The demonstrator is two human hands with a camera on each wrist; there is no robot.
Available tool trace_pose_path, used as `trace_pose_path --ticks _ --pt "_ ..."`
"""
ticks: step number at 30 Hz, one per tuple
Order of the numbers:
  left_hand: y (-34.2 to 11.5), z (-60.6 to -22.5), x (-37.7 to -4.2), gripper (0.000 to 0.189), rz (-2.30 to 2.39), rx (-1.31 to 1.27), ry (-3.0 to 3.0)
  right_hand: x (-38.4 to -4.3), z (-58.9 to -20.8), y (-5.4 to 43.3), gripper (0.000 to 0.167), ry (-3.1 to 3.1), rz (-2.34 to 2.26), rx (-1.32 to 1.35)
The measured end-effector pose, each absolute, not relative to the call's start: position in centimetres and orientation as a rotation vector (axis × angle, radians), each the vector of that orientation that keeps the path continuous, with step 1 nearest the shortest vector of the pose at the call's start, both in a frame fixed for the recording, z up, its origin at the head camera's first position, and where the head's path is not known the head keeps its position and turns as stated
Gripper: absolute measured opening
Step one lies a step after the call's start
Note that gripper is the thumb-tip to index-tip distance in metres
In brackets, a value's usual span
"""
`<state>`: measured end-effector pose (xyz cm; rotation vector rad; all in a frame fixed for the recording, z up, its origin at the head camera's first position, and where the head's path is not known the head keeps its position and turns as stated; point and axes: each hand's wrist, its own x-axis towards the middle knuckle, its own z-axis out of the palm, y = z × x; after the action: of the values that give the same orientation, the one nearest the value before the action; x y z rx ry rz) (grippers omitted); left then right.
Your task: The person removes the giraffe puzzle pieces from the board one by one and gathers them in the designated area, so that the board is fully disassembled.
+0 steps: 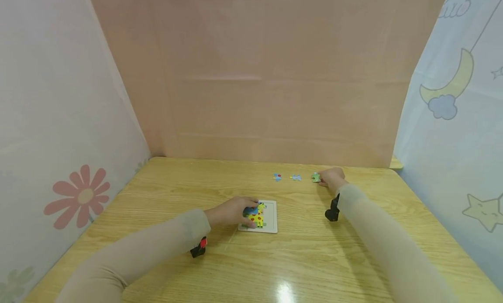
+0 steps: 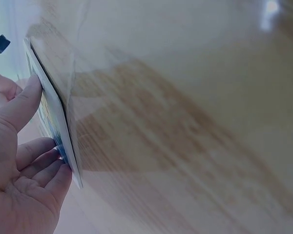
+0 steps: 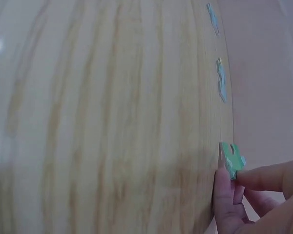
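A white-framed puzzle board (image 1: 271, 218) lies on the table, its left part filled with a yellow, red-spotted giraffe picture (image 1: 256, 220). My left hand (image 1: 235, 210) rests on that side, thumb and fingers spread and touching the board's face in the left wrist view. Farther back on the right, my right hand (image 1: 333, 178) pinches a green puzzle piece (image 3: 233, 158) between thumb and fingers. In the right wrist view the piece is tilted up at the tabletop. To its left lie a light blue piece (image 1: 296, 177) and a blue piece with a red spot (image 1: 277, 177).
The wooden table (image 1: 177, 185) ends at a brown sheet (image 1: 267, 84) at the back. Patterned cloth walls (image 1: 47, 98) stand at the left and right. A black wrist device (image 1: 332, 212) hangs under the right wrist, and another (image 1: 198, 249) under the left.
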<state>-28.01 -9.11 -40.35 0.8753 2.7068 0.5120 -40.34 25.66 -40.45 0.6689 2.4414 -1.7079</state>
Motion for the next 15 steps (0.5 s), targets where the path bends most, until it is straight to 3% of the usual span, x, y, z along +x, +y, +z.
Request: trace_pose_path --ticks 15 --pt "-9.26 -40.74 -28.20 0.070 0.514 0.866 2.711 -41.37 -40.77 25.35 0.047 2.588 -1.566 0.710"
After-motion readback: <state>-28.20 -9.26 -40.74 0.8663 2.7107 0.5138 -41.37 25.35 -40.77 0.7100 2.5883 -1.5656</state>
